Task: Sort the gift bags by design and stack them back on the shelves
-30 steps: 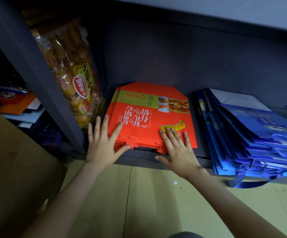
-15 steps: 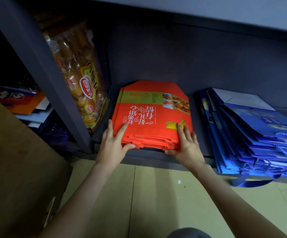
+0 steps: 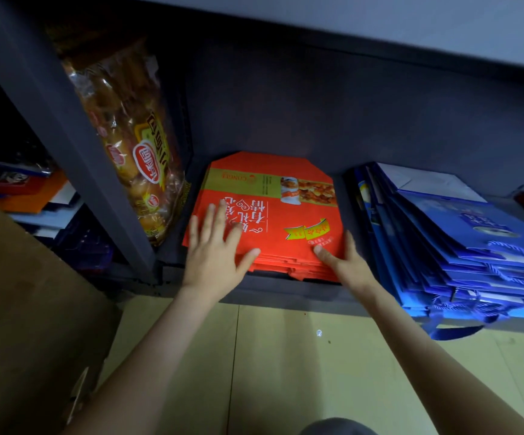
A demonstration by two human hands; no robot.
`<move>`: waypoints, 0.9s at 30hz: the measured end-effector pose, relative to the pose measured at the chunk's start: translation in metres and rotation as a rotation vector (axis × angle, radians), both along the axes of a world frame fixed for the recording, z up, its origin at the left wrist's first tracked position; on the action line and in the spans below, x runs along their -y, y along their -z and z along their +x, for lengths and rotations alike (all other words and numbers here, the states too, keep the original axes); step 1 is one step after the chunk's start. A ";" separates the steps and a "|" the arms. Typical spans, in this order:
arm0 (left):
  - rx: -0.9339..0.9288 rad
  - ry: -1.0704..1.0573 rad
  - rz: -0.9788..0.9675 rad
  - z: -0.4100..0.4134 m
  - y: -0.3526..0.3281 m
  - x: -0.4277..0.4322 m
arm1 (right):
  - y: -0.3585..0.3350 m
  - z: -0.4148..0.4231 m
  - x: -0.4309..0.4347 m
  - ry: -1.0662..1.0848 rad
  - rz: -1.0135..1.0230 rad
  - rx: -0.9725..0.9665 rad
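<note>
Two hands rest on the flat, glossy red gift bags (image 3: 273,221): left hand (image 3: 213,255) spread on top, right hand (image 3: 345,262) pinching the stack's right near corner; ribbed blue bags (image 3: 461,246) lie right.

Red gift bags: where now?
Head view: red gift bags lie flat mid-shelf, between the bread packet on the left and the blue gift bags on the right.
</note>
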State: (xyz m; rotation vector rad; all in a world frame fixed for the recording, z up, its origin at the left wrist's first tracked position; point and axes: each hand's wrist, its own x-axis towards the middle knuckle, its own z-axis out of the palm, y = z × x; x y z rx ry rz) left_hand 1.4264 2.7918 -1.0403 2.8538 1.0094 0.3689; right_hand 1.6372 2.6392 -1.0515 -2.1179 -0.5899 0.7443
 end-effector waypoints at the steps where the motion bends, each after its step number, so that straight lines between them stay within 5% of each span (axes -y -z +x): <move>1: -0.080 0.078 0.016 0.003 0.002 0.001 | -0.001 -0.001 -0.003 -0.030 -0.032 0.002; 6: -0.289 0.161 0.042 0.012 0.021 0.006 | -0.001 -0.006 -0.009 -0.088 -0.093 0.130; 10: -0.254 0.161 0.128 0.015 0.021 0.008 | -0.007 -0.003 -0.010 -0.123 -0.144 0.125; 24: -0.285 0.183 -0.101 0.020 -0.008 0.009 | -0.030 -0.016 -0.008 -0.201 -0.163 0.101; 27: -0.217 0.188 -0.067 0.036 -0.018 0.024 | -0.050 -0.016 -0.001 -0.275 -0.146 0.268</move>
